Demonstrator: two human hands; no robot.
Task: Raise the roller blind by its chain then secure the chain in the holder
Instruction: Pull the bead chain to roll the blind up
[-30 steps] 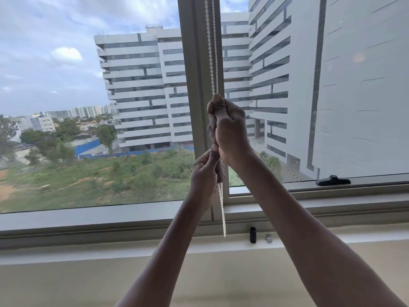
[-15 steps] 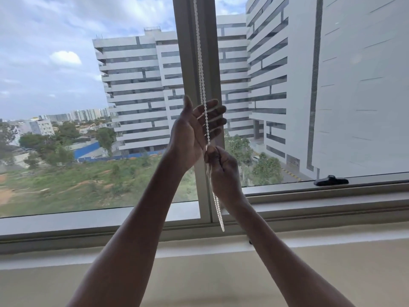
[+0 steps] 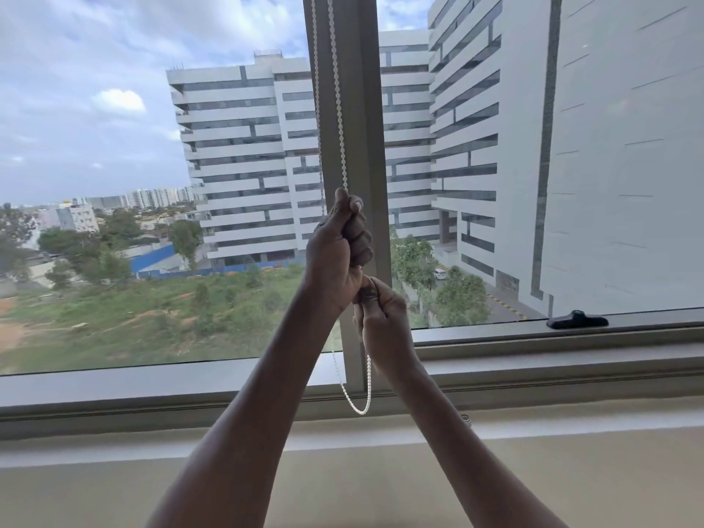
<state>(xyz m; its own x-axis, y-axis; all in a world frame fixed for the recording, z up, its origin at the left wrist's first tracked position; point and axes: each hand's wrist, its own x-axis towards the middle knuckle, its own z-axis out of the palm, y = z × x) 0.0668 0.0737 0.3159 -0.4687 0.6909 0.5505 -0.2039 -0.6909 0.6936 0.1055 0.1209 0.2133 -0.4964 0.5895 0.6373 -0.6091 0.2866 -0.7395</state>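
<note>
Two hands, both mine. My left hand (image 3: 339, 249) is a fist wrapped round the bead chain (image 3: 334, 89), in front of the upright window post (image 3: 362, 108). My right hand (image 3: 383, 318) sits directly below, touching the left, fingers curled and pinching the same chain. One chain: two white strands run down from the top edge into the upper fist, and a loose loop hangs below the hands, ending near the sill (image 3: 114, 390). One black window latch (image 3: 577, 320) on the right frame. Two glass panes, one post between them. One small metal fitting (image 3: 465, 418) beside my right forearm. Pale wall beneath the sill; tall white buildings outside.
</note>
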